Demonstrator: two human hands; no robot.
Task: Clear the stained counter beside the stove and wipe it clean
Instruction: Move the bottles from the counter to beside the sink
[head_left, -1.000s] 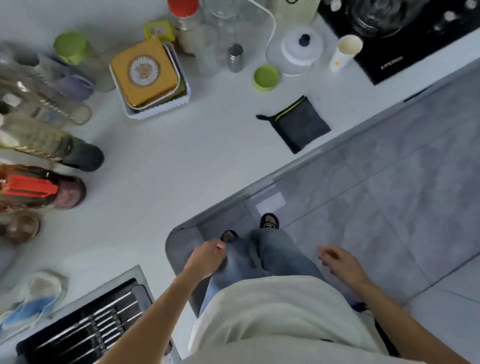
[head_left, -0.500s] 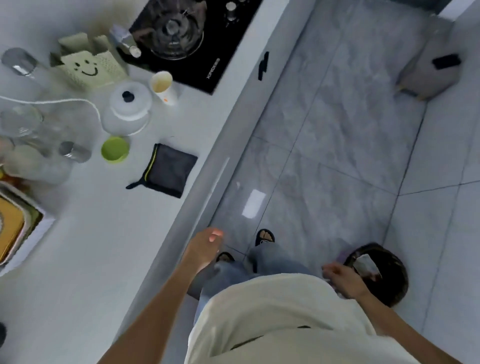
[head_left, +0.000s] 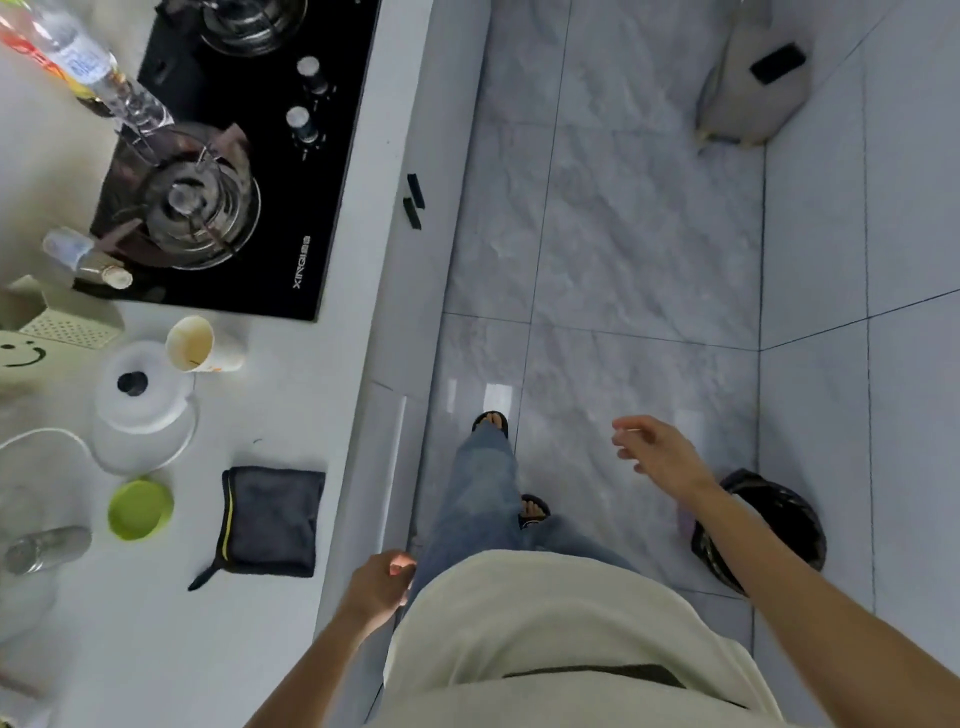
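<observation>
The white counter (head_left: 291, 395) runs down the left, with the black stove (head_left: 291, 208) at its far end. A folded dark grey cloth (head_left: 272, 519) lies near the counter's front edge. A paper cup (head_left: 195, 345) stands just before the stove, beside a white lid with a black knob (head_left: 140, 389) and a green lid (head_left: 139, 509). My left hand (head_left: 382, 584) hangs by the counter's edge, fingers loosely curled, holding nothing. My right hand (head_left: 660, 452) is out over the floor, fingers relaxed and empty.
A bin lined with a black bag (head_left: 779, 525) stands on the grey tiled floor under my right forearm. A grey appliance (head_left: 753, 78) sits at the far right. A metal shaker (head_left: 47, 548), a clear bottle (head_left: 93, 73) and a smiley-face box (head_left: 31, 353) crowd the counter's left.
The view has swung right along the counter toward the stove. My right hand has risen and opened away from the bin, empty now. My left hand stays by the counter's edge.
</observation>
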